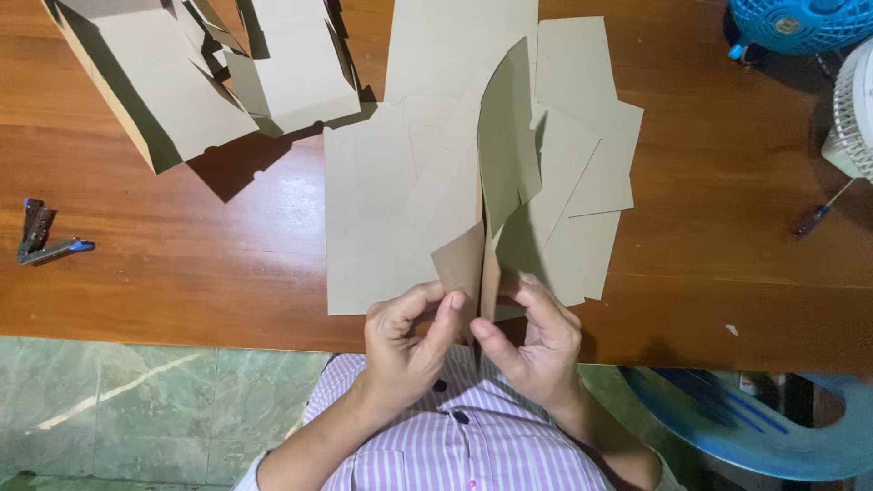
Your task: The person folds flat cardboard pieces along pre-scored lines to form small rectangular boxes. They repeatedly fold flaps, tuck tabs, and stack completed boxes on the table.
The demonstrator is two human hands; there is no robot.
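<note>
Left hand (pixel 406 336) and right hand (pixel 536 341) both pinch the near end of a folded brown card piece (pixel 496 182), which stands upright over the flat card stack (pixel 382 209) (long axis running away across the bench (pixel 182 264)).

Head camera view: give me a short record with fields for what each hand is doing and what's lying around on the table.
left hand: pinching the near flap of the cardboard cutout
right hand: gripping the same flap from the other side
cardboard cutout: partly folded, one panel standing up
table: brown wood
folded boxes: far left
stapler: left edge
fans: far right corner
</note>
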